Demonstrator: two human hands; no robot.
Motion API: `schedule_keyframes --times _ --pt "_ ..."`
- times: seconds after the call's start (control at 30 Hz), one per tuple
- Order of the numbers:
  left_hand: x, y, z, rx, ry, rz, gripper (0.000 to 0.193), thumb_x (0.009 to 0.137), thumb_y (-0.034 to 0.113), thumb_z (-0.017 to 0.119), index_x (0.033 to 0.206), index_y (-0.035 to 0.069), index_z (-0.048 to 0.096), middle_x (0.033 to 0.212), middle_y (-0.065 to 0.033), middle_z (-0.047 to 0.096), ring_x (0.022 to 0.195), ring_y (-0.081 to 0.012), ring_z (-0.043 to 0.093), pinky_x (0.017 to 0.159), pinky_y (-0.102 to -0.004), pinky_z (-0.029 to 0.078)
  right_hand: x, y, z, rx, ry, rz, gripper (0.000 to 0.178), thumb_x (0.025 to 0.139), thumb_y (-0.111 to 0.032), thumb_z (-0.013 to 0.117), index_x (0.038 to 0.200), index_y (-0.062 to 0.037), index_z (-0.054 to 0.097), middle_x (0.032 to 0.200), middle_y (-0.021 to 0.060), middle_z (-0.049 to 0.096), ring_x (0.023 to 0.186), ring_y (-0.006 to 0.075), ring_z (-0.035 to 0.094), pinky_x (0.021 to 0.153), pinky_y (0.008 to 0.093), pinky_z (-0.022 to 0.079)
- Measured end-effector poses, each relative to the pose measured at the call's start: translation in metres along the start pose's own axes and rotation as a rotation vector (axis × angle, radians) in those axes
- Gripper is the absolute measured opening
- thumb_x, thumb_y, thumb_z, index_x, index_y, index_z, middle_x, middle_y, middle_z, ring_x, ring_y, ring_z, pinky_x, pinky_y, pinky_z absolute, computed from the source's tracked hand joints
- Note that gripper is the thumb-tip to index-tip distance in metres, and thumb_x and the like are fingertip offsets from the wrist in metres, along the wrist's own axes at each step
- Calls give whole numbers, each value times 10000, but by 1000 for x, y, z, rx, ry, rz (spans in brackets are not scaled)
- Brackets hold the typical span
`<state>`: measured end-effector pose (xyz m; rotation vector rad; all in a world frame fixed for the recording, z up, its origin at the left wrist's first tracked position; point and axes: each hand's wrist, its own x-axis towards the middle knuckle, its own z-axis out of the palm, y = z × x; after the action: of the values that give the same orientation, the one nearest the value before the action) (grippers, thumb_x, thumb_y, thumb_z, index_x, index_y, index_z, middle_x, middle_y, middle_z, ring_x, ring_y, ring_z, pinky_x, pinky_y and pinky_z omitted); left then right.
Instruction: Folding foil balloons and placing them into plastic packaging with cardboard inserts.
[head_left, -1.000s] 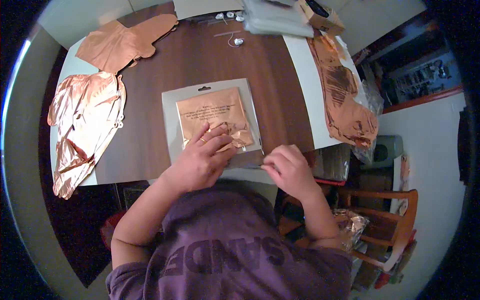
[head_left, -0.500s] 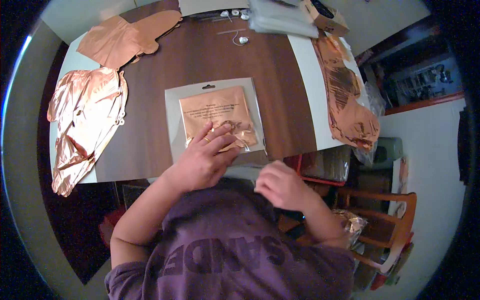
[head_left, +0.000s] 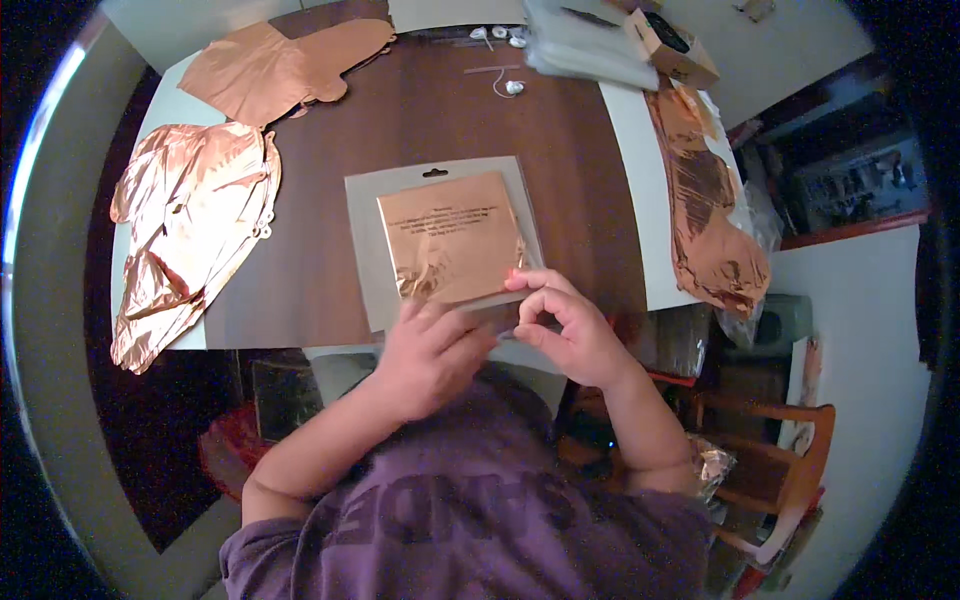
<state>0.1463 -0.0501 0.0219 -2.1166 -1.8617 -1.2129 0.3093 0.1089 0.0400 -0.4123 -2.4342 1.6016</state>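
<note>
A flat clear bag (head_left: 365,255) with a hang hole lies near the table's front edge. Inside it is a folded rose-gold foil piece (head_left: 455,250) with dark print over it. My left hand (head_left: 432,355) is at the bag's lower edge, its fingers bent and blurred by motion. At the bag's lower right corner, my right hand (head_left: 572,335) has thumb and index finger pinched together. A small greyish bit shows between the two hands' fingertips; I cannot make out what it is.
Rose-gold foil balloons (head_left: 195,215) lie flat at the left, with another foil balloon (head_left: 715,220) along the right edge. Clear bags (head_left: 585,45), a small box (head_left: 672,48) and white ribbon bits (head_left: 514,88) are at the back. A wooden chair (head_left: 770,470) stands at the right.
My left hand has come off the foil piece and moved down to the bag's lower edge. My right hand has risen from beside the table to the bag's lower right corner.
</note>
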Motion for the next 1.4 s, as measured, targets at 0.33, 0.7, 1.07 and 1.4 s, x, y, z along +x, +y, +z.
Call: schedule_keyframes --times 0.33,0.7,1.07,1.4 --pt "-391 -89 -65 512 -46 -1189 194 915 199 592 994 45 680 925 -157 647 895 -337 640 749 -420 508 -3 -16 6 -405 -16 -60 139 833 -123 696 837 -80 564 1280 108 567 1314 309 445 1132 482 272" --pt "-454 -157 -109 492 -427 -1864 558 906 499 516 1234 53 584 1269 -158 607 1070 -357 637 882 -503 511 -14 -14 4 -383 -9 -21 142 832 -107 697 844 -72 559 1299 102 577 1334 303 438 1133 479 274" --pt "-444 -134 -115 1244 -627 -1206 555 844 514 612 1125 37 650 1187 -175 651 1035 -344 651 853 -477 526 -22 -22 -11 -408 59 -153 225 750 -129 769 881 -75 595 1260 116 582 1274 343 477 1075 469 361" --pt "-142 -41 -124 682 -711 -1017 421 749 489 703 750 68 714 768 -166 680 720 -324 663 740 -452 477 -26 16 14 -953 9 -126 778 709 -183 780 1399 -67 439 1506 123 355 1384 339 340 1134 544 256"
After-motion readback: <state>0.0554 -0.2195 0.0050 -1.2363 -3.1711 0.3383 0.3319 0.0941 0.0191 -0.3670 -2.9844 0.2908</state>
